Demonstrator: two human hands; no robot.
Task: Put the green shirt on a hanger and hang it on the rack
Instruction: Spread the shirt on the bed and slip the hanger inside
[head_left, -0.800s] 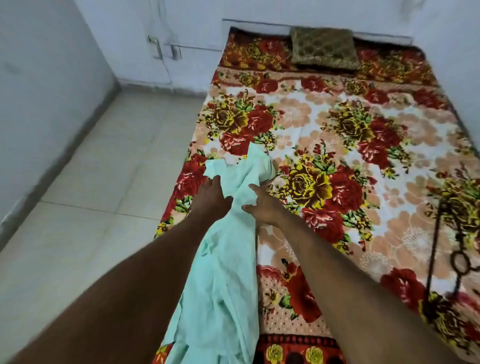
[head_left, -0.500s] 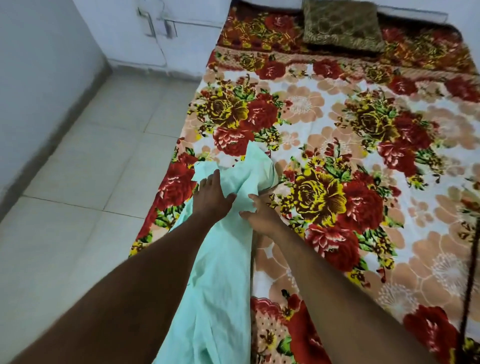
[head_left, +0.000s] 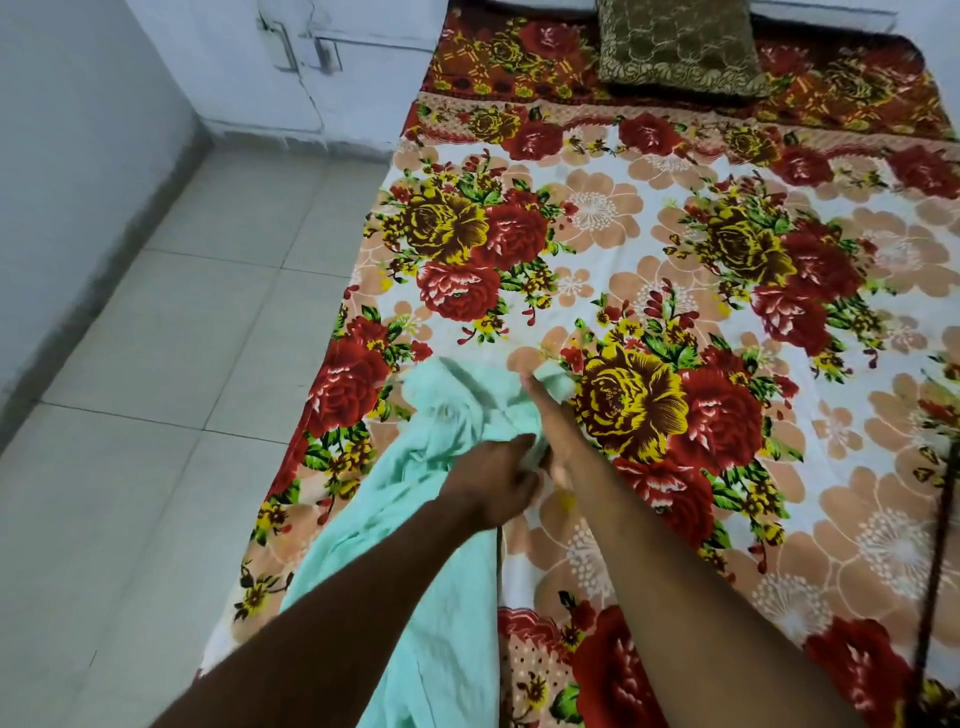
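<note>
Both hands' fingers clutch the green shirt (head_left: 415, 519) (bunched on the floral bed (head_left: 675, 260)): left hand (head_left: 488, 480) at 6 o'clock of right hand (head_left: 550, 410).

The shirt (head_left: 415, 545) runs off the bottom edge, its lower part unseen. The right hand (head_left: 558, 426) is half buried in cloth, fingers hidden. A dark cord (head_left: 935, 561) at the right is too blurred to identify. The top edge crops the pillow (head_left: 680, 49).
</note>
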